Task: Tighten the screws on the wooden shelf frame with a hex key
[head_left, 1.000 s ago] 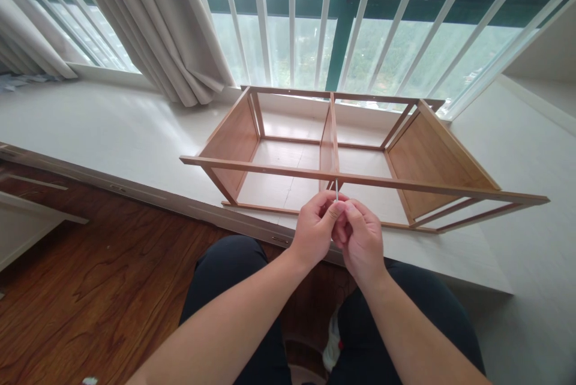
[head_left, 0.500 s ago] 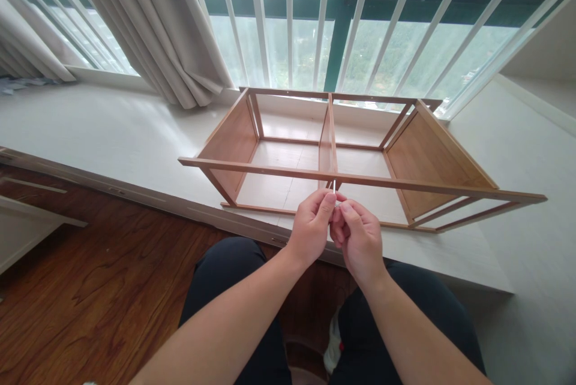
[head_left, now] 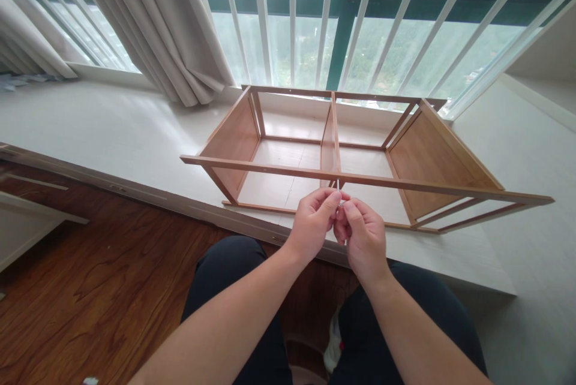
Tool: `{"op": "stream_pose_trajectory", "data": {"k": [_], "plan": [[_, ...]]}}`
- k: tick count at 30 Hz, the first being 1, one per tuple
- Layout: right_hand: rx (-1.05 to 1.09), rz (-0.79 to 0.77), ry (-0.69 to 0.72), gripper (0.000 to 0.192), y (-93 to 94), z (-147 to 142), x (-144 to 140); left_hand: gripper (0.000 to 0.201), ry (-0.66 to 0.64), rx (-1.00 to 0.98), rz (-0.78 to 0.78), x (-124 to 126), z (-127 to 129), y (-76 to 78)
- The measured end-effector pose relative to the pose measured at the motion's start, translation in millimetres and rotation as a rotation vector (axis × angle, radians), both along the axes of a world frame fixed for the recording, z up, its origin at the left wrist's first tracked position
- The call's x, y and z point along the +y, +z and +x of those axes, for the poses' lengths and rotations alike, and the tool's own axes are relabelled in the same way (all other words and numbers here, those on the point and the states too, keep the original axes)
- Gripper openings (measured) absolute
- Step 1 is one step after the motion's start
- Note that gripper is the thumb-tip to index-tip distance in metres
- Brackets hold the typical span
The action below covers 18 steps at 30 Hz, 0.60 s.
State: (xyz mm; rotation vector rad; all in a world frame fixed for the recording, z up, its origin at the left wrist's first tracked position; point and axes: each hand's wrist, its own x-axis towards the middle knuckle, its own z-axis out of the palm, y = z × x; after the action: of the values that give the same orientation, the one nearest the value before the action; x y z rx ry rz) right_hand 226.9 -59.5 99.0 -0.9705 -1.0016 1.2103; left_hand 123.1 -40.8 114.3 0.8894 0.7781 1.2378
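Observation:
A thin silver hex key stands between my fingertips, its tip against the front rail of a brown wooden shelf frame, just below the middle panel. My left hand is closed, thumb and forefinger pinching the key's shaft. Close beside it, my right hand is closed too, pinching the key's lower end; its other fingers are curled in. Much of the key is hidden by the fingers, and any screw at its tip is too small to make out. The frame lies on its side on a white window ledge.
Behind the frame are white window bars and a beige curtain. A pale wall rises at the right. My knees are against the ledge front, above a dark wood floor. White furniture stands at the left.
The view has shifted slightly, so the frame and hands appear a little further right. Both hands keep their pinch on the hex key at the same rail spot.

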Motion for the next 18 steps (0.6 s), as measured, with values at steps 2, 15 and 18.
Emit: {"op": "stream_pose_trajectory", "data": {"k": [2,15,18], "plan": [[0.081,-0.022,0.03,0.038,-2.8,-2,0,0.036,-0.039,-0.037,-0.023,0,1,1.2],[0.392,-0.167,0.15,0.029,7.1,-10,-4,0.038,-0.012,0.098,-0.023,3,-5,-0.7],[0.475,-0.209,0.205,0.027,9.0,-10,-4,0.033,0.047,0.152,0.029,4,-7,2.0]]}}
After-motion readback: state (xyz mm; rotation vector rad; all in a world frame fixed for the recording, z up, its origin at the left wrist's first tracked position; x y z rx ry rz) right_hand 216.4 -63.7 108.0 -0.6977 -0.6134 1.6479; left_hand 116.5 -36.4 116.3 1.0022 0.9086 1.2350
